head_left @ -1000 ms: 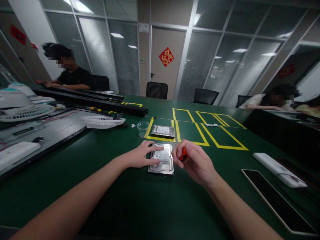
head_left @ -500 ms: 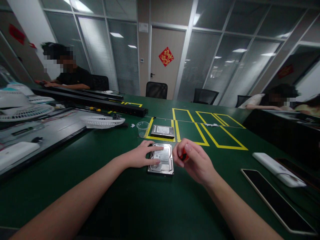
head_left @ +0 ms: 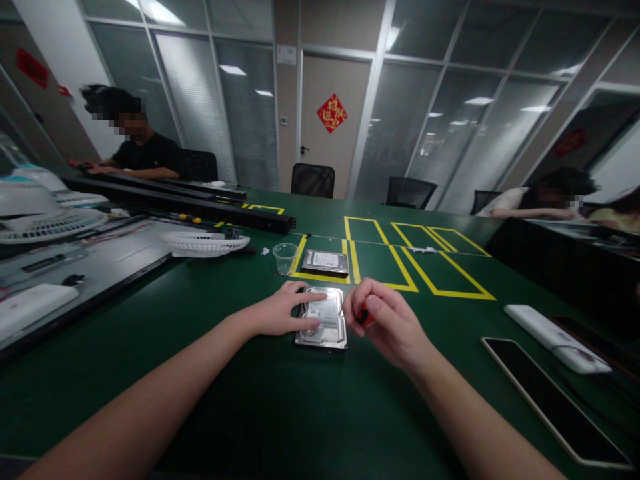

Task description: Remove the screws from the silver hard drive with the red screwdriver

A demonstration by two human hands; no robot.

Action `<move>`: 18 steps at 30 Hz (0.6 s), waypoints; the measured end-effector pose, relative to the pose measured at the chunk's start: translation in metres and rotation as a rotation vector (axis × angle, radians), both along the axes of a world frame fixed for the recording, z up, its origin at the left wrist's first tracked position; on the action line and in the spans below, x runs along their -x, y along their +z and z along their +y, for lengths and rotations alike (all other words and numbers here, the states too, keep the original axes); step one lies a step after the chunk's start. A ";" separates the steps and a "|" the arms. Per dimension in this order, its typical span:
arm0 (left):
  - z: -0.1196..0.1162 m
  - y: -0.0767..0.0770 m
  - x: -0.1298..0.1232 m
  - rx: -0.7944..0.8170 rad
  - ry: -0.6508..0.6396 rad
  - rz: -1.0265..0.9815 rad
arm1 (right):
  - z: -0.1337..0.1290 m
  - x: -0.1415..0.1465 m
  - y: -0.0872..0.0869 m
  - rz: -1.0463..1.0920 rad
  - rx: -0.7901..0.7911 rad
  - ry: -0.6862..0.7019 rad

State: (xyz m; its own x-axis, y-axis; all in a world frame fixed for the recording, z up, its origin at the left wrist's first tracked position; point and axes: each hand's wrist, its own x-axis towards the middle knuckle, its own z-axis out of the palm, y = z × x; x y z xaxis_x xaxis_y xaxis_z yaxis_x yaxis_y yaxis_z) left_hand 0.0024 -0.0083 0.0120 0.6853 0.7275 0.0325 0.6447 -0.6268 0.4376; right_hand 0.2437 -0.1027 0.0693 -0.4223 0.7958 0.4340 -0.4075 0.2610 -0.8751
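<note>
A silver hard drive (head_left: 330, 323) lies flat on the green table in the middle of the head view. Spread fingers of my left hand (head_left: 285, 309) rest on its left side and top. Just right of the drive, my right hand (head_left: 383, 320) is curled round a small red and black object (head_left: 367, 317), mostly hidden by the fingers. Behind the first drive, a second hard drive (head_left: 326, 261) sits within a yellow tape outline. A clear plastic cup (head_left: 285, 259) stands to the left of that second drive.
White fan parts (head_left: 203, 244) and a large flat panel (head_left: 115, 250) occupy the left side, with long black bars (head_left: 200, 208) behind. On the right lie a phone-like slab (head_left: 550, 400) and a white power strip (head_left: 555, 337). People sit at the far left and far right.
My right hand has turned slightly, and the red object in it has shifted a little. My left hand and both drives stay where they were.
</note>
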 end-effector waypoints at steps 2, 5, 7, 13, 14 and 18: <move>0.000 -0.001 0.000 0.000 0.000 0.000 | 0.000 0.000 0.000 -0.007 0.002 0.003; 0.001 -0.002 0.000 -0.003 -0.003 -0.006 | 0.000 -0.001 0.000 -0.003 0.005 0.003; 0.001 -0.002 0.000 -0.008 -0.008 -0.012 | -0.001 0.000 0.001 0.000 0.006 -0.002; 0.000 0.000 -0.001 0.007 -0.003 -0.010 | -0.002 0.000 0.004 0.000 0.015 -0.024; 0.000 0.000 -0.001 0.011 -0.002 -0.010 | -0.001 0.000 0.004 0.000 0.017 -0.020; -0.001 0.001 0.000 0.029 0.001 -0.012 | -0.001 -0.001 0.004 0.013 0.022 0.009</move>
State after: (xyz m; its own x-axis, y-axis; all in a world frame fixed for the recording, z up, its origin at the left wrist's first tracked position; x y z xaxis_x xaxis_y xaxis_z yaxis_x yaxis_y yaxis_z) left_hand 0.0027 -0.0088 0.0134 0.6839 0.7293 0.0196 0.6403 -0.6129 0.4629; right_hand 0.2443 -0.1034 0.0728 -0.4237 0.8016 0.4217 -0.4208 0.2380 -0.8754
